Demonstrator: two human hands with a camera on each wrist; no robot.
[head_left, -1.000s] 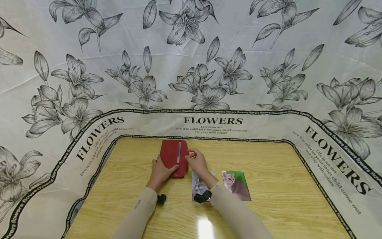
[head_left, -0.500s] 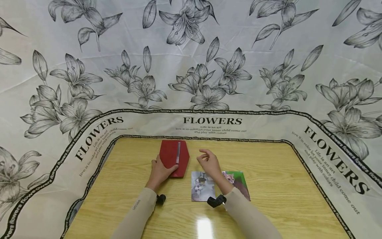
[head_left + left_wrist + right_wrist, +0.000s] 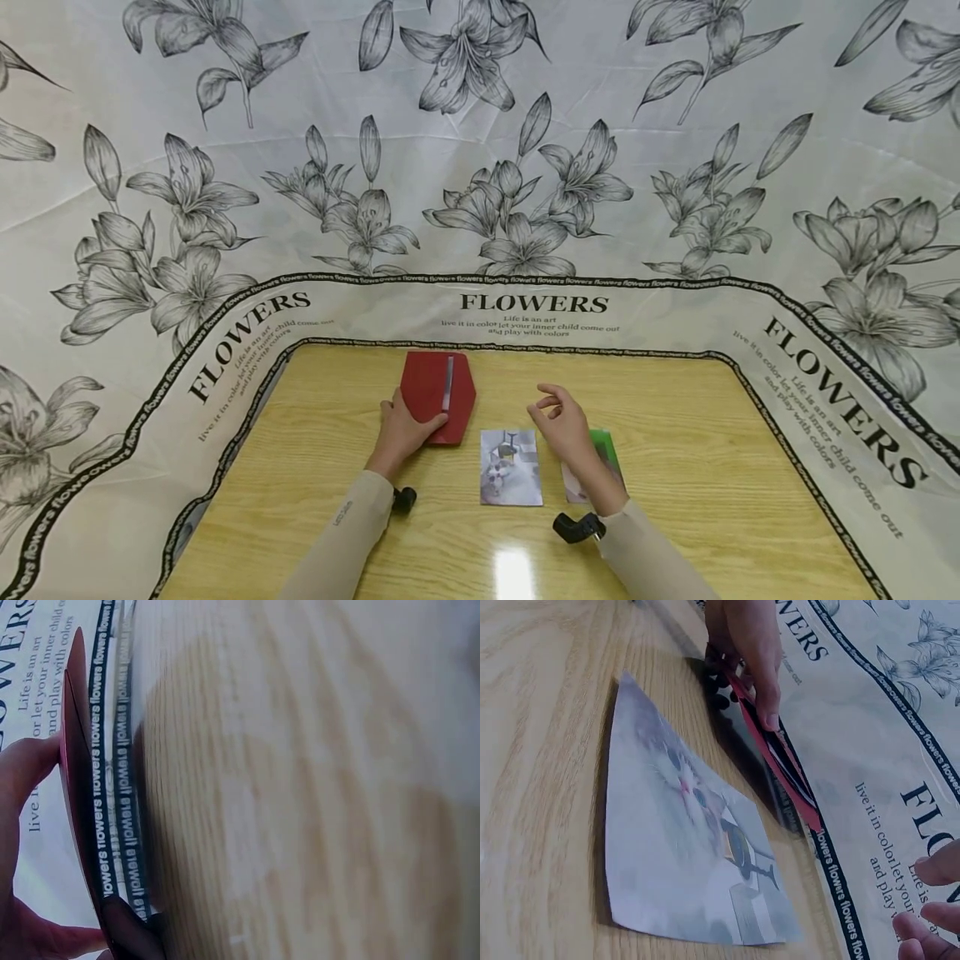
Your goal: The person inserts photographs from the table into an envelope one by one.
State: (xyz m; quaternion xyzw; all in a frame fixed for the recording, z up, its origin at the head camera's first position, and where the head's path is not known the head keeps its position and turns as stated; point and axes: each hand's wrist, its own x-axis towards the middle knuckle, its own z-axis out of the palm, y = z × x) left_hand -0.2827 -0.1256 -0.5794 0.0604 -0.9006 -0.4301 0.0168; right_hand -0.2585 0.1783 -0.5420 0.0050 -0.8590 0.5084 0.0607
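Note:
A red envelope (image 3: pixel 426 387) with a silvery strip near its right side is at the far left of the table. My left hand (image 3: pixel 399 435) grips its lower left part, thumb over the face. The left wrist view shows the envelope (image 3: pixel 73 761) edge-on between thumb and fingers; in the right wrist view a dark gap runs along its edge. My right hand (image 3: pixel 567 428) holds nothing, fingers loosely bent, above a green-backed picture (image 3: pixel 603 447) that it partly covers. Left of that hand lies a grey-white cat picture (image 3: pixel 510 483), its ends curling up in the right wrist view.
All of it is on a wood-grain table (image 3: pixel 675 467). A white cloth (image 3: pixel 540 317) with black flower prints and lettering rises behind the table and along both sides.
My right hand has left the envelope's right edge and moved right and toward me, uncovering the grey-white picture and covering much of the green-backed one. My left hand and the envelope stay put.

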